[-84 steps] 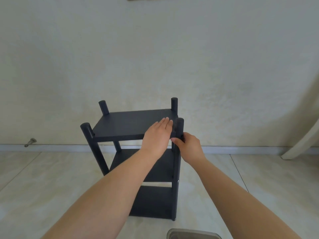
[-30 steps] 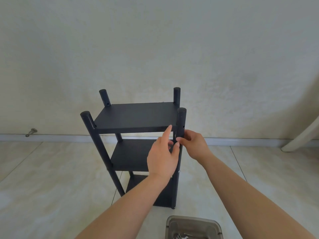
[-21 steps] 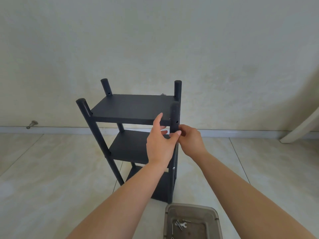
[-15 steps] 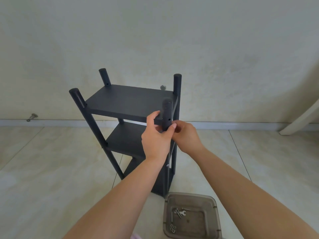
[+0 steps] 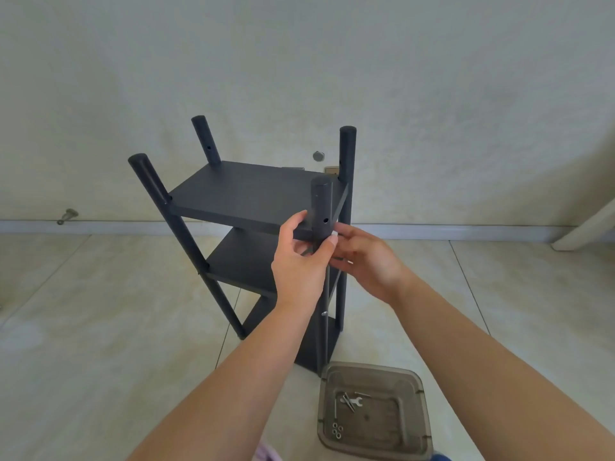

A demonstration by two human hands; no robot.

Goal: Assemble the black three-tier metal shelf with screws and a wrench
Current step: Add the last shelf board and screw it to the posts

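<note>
Carefully, I gripped the near post of the black three-tier metal shelf (image 5: pixel 256 197) between my left hand (image 5: pixel 301 261) and right hand (image 5: pixel 366 257), judging it best steadied before screwing.

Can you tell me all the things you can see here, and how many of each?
shelf: one, black, three tiers, standing on the floor by the wall
posts: four, black, at the shelf's corners
tray: one, grey see-through plastic, on the floor, near side of the shelf
wrench: one, silver, in the tray
screws: a few, silver, in the tray; exact count unclear
washers: about four, silver, tray's near left corner
doorstop: one, metal, at the baseboard, far left
left hand: one, pinching the near right post
right hand: one, fingers at the same post
</note>
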